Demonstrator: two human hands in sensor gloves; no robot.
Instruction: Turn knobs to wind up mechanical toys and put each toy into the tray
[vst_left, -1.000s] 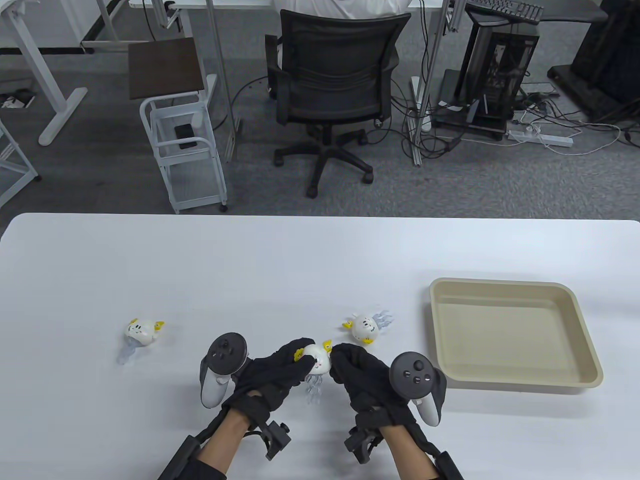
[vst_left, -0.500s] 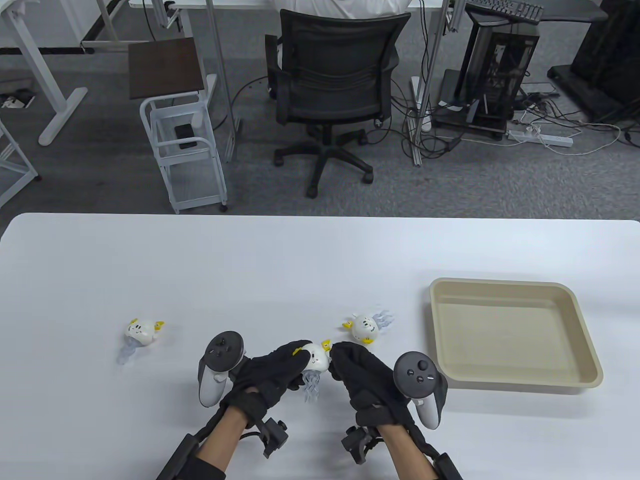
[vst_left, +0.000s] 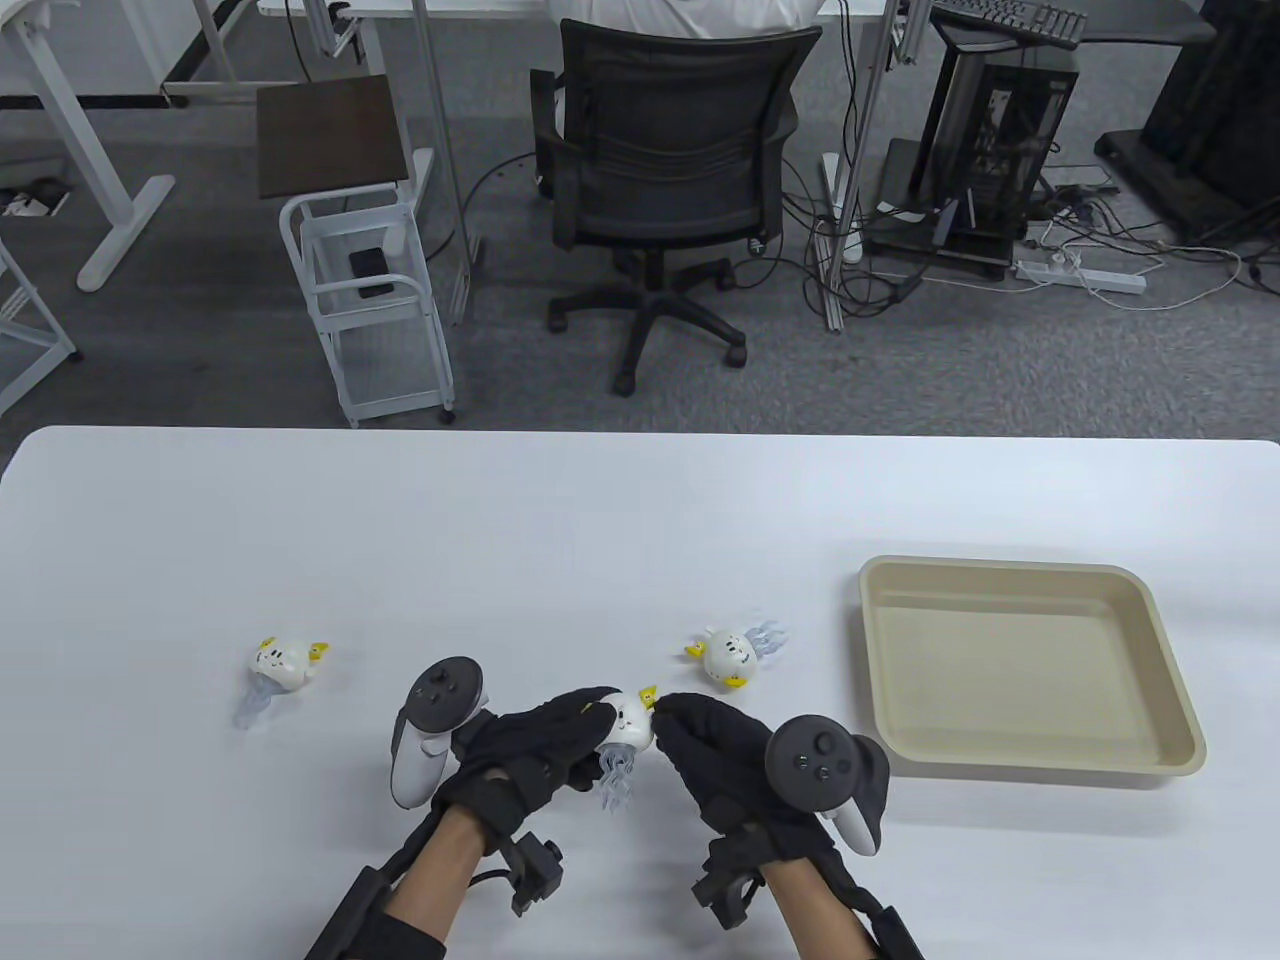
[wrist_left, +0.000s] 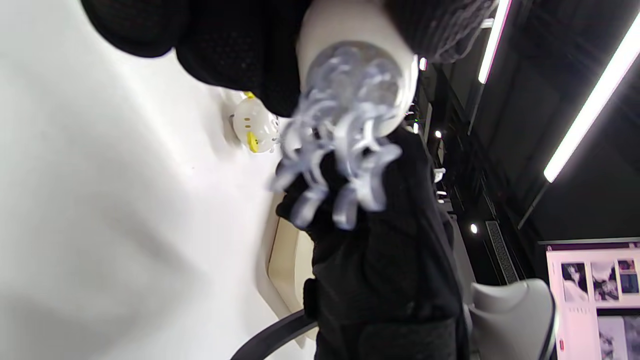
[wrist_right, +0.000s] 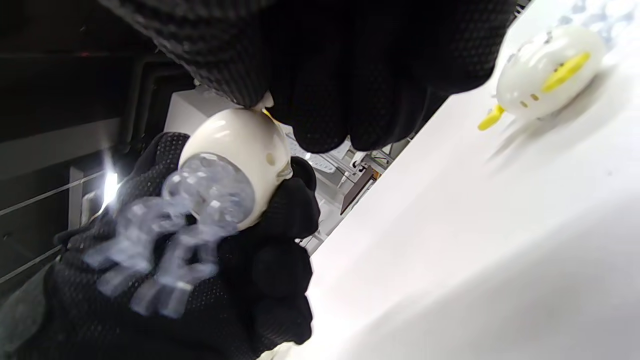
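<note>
An office floor with a swivel chair (vst_left: 660, 170) and a computer tower lies beyond the white tabletop (vst_left: 600, 520). Your left hand (vst_left: 540, 745) has its fingers (vst_left: 585, 712) curled round a white jellyfish toy (vst_left: 630, 722), held just above the tabletop at about 6 o'clock, close to you. The fingers of your right hand (vst_left: 715, 750) are pinched on the yellow knob (vst_left: 649, 692) at the toy's side. By the look of it, you are winding the first toy. Next, judge the spring full, let go of the knob, and carry the toy to the beige tray (vst_left: 1190, 745) at 3 o'clock, which holds nothing yet.

The toy is a glossy rounded shell with a small printed face and yellow fins, and clear curly tentacles (wrist_left: 335, 165) hang blurred beneath it. Two matching toys lie on the tabletop: one (vst_left: 730, 655) just beyond your right hand, another (vst_left: 280, 665) well off at 9 o'clock.
</note>
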